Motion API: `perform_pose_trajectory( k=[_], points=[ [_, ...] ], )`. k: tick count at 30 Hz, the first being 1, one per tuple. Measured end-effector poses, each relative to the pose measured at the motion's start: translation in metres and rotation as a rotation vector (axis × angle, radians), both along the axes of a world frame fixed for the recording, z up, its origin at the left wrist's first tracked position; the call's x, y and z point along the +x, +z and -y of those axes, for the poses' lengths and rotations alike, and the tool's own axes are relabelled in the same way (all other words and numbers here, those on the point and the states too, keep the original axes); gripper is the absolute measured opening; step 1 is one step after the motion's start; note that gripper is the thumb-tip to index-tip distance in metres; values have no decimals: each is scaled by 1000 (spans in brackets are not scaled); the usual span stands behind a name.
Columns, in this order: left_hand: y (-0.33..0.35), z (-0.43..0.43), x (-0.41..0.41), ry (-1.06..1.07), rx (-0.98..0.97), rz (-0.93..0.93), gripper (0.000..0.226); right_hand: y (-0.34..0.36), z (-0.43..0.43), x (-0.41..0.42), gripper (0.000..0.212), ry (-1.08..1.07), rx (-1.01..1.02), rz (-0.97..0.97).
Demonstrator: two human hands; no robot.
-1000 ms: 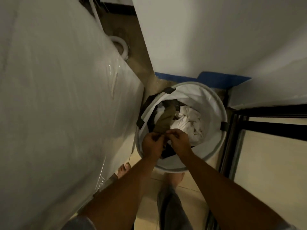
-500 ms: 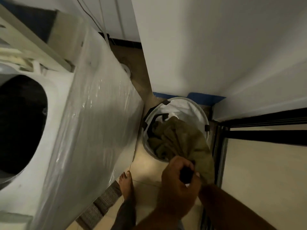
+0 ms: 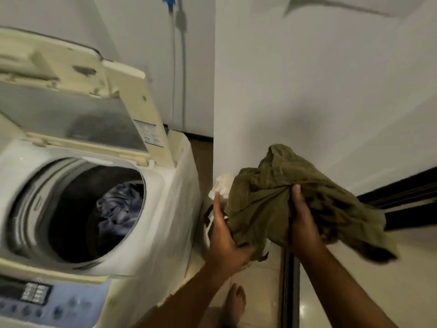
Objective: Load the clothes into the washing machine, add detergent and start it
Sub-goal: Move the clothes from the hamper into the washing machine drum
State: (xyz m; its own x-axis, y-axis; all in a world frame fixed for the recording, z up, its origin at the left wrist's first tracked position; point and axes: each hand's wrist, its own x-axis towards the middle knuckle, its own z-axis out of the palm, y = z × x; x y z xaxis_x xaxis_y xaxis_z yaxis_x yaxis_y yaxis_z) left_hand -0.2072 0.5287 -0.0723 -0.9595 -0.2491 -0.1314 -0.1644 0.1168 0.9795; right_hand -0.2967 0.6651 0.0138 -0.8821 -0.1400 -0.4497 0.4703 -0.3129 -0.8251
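while aloft, garment [image 3: 267,200] (olive) between hands [image 3: 224,242] [image 3: 305,223]

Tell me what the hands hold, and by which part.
Both hold the olive garment: the right hand pinches a bunched fold near its middle, the left hand grips its lower left edge from beneath.

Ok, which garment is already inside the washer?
The blue-grey garment, lying in the drum. The olive garment, held by left hand and right hand, and the white cloth are outside.
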Motion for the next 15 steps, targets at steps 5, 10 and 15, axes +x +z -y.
perform_pose_trajectory(
  k=[5, 10, 15],
  points=[
    [103, 36, -1, 56, 160, -209, 87, 97, 19, 9, 42, 53, -85, -172],
    [213, 111, 37, 185, 158, -525, 50, 190, 95, 32, 41, 187, -40, -362],
    [287, 217, 84, 326, 84, -707, 54, 235, 220, 56, 35, 365, -120, -473]
  ],
)
